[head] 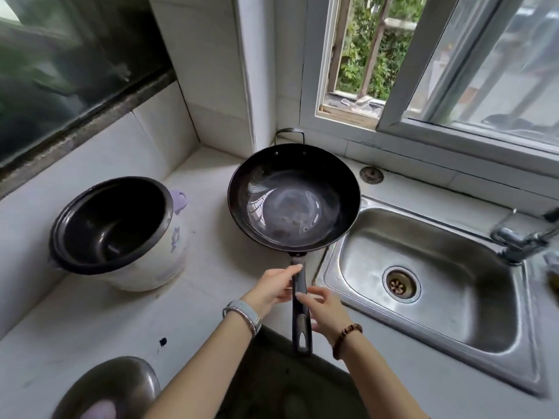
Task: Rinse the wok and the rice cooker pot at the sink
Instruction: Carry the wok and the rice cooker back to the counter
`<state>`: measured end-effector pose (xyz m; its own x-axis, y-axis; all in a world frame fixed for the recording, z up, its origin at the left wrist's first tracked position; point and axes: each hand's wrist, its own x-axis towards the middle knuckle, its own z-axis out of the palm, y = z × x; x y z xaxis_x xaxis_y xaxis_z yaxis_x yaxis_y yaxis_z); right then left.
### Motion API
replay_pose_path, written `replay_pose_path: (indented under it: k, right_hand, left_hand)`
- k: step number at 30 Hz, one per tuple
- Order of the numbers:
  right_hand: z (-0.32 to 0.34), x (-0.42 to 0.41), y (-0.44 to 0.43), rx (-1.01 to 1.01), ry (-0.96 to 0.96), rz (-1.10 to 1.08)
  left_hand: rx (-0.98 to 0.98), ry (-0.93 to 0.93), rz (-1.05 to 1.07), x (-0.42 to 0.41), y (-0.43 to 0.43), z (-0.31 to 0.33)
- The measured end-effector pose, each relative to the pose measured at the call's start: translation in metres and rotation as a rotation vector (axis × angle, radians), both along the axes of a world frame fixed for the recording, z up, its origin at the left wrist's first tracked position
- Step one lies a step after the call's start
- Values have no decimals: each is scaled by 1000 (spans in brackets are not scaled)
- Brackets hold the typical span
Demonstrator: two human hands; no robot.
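A black wok (295, 196) with a long dark handle sits over the white counter, just left of the steel sink (429, 285). My left hand (273, 287) grips the upper part of the handle. My right hand (325, 306) touches the handle lower down with loosely bent fingers. The dark rice cooker pot (112, 222) sits inside its white, flower-printed cooker body (157, 261) at the left on the counter.
A chrome tap (520, 237) stands at the sink's right edge; the drain (400, 285) is open. A metal lid (109, 388) lies at the front left. A window sill runs behind the sink. A tiled wall corner rises behind the wok.
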<state>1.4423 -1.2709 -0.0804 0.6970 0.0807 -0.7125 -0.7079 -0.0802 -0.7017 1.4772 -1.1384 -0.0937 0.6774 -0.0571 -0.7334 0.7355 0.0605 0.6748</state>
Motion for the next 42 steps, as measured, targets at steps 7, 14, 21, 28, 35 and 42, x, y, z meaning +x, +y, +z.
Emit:
replay_pose_path:
  k: [7,14,21,28,35,42]
  right_hand:
    - [-2,-1,20,71,-29,136]
    - [-15,0,29,-70,-96,95]
    - [-16,-3,34,-101,-129,-52]
    - [-14,-14,31,-63,-144,-82]
    - [2,-44,39,-78,-238,-110]
    - [30,-96,56,-139,-345,-176]
  left_hand:
    - [-129,98,100,15,-20,-3]
    - [-62,23,13,13,-21,-1]
    - [159,-99,-51,10,-27,-1]
    - [241,-138,-43,-2,-32,3]
    - [271,-243,-90,-28,-26,25]
    - [265,-354,-156,-77,-12,58]
